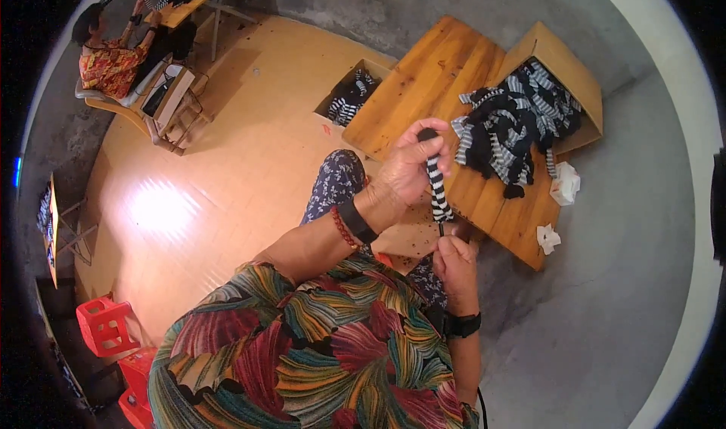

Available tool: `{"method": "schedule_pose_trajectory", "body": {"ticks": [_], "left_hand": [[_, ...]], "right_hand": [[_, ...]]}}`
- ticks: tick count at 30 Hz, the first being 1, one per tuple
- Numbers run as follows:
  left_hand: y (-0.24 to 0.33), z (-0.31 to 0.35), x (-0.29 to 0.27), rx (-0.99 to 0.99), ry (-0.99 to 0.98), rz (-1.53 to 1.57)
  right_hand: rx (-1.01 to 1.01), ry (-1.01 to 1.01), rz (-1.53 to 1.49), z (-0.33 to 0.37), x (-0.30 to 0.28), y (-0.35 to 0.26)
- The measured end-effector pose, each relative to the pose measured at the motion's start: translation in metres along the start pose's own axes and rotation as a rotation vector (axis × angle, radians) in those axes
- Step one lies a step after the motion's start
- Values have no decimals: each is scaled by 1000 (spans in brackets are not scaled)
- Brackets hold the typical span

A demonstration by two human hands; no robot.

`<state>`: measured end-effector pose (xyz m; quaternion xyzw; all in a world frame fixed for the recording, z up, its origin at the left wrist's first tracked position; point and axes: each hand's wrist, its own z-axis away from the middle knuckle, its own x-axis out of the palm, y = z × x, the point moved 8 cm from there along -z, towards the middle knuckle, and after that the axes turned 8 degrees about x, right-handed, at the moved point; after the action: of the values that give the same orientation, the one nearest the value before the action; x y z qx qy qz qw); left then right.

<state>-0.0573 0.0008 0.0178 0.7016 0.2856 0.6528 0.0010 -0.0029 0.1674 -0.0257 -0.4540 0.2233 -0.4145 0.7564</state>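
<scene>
A narrow black-and-white striped knitted piece with a black top hangs upright in front of me. My left hand pinches its black upper end between thumb and fingers. Below it, my right hand is closed round a thin dark rod that reaches up to the lower end of the knit. Whether the rod runs on inside the knit is hidden. Just beyond my hands, a heap of similar black, grey and white striped knitted pieces lies on the wooden table.
The heap spills from a tipped cardboard box. A white tissue pack and a crumpled tissue lie by the table's right edge. Another box of knits stands on the floor. At far left sits another person; red stools stand lower left.
</scene>
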Motion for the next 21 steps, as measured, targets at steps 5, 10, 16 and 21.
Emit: {"method": "schedule_pose_trajectory", "body": {"ticks": [5,10,16,21], "left_hand": [[-9,3,3,-36,94,127],[8,14,0,163,133,-145],[19,18,3,306,183,-428],[17,20,2,261,202,-447]], "right_hand": [[25,47,-95,-5,9,3],[65,8,-142,-5,20,-3],[88,-46,-145,-6,24,0],[68,-17,-124,-13,25,1]]}}
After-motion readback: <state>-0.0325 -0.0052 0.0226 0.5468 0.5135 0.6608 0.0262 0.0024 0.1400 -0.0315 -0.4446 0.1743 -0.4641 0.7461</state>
